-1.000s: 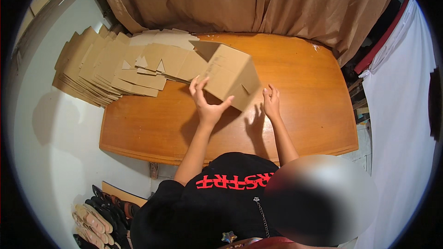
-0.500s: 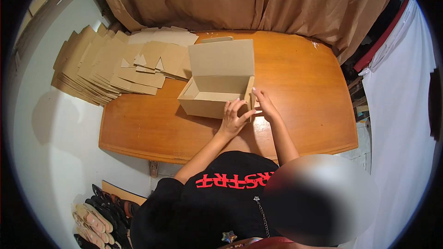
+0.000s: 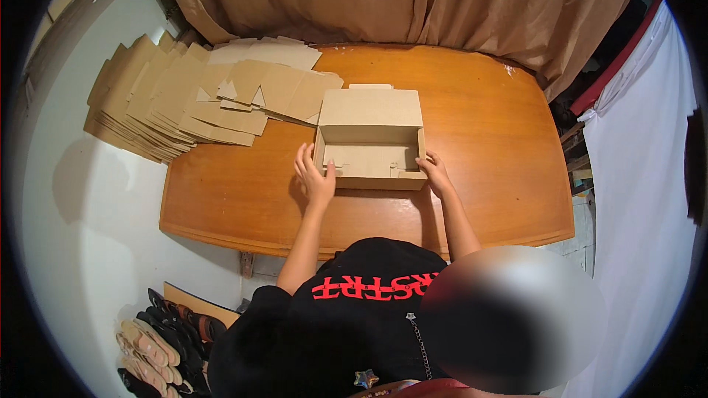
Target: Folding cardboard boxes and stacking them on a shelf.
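A brown cardboard box (image 3: 377, 183) sits on the wooden table in front of me, its lid (image 3: 371, 107) raised and tilted back with a small tuck flap at its far edge. The inside holds nothing that I can see, and slotted flaps show along its near wall. At the near left corner my left hand (image 3: 317, 183) has its thumb against the box and its fingers spread beside the left wall. My right hand (image 3: 436, 175) grips the near right corner, thumb over the wall's top edge and fingers outside.
A fanned stack of flat cardboard blanks (image 3: 162, 99) covers the left end of the wooden table (image 3: 494, 140). Behind it hangs a brown curtain (image 3: 339, 0). White cloth (image 3: 641, 125) drapes at the right. Sandals (image 3: 158, 346) lie at lower left.
The box has turned to face me squarely and moved slightly right. My left hand has gone from the right corner to the left side; my right hand now holds the right wall.
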{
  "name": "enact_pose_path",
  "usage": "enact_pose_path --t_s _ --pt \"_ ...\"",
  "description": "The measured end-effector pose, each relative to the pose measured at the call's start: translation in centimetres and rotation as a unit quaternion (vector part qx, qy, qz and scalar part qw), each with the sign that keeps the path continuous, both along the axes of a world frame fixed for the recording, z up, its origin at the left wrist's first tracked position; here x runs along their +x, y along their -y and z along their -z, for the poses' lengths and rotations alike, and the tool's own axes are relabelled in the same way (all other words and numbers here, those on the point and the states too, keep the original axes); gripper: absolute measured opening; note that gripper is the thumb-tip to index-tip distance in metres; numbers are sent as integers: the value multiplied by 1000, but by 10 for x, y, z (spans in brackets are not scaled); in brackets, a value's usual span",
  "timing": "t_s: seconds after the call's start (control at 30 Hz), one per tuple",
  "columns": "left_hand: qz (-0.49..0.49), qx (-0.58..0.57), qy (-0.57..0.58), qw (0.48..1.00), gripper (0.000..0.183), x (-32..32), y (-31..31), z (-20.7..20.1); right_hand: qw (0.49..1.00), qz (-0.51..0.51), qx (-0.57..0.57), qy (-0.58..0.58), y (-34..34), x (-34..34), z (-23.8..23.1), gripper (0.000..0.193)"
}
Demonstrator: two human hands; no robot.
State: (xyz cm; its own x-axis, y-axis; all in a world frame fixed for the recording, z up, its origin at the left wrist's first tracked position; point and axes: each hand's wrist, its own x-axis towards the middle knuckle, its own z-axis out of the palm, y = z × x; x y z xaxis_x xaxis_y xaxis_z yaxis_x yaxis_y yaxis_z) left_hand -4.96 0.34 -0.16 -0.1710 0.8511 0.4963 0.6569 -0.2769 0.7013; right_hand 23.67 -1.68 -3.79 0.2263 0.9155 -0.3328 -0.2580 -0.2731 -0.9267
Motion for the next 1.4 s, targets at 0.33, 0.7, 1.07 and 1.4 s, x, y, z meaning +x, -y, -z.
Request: enact_pose_path --t_s 0.33,0.7,1.07,1.4 --pt "125 -139 80 979 60 -18 -12 29 992 -47 -66 93 -14 7 -26 58" --pt "127 -178 63 974 65 -12 -10 18 992 104 63 26 -87 11 -11 65" --pt "118 -113 94 982 66 -17 -13 37 967 88 238 -27 -53 1 -18 55" --pt "161 -82 261 948 82 -2 11 12 930 39 315 186 14 -12 -27 54"
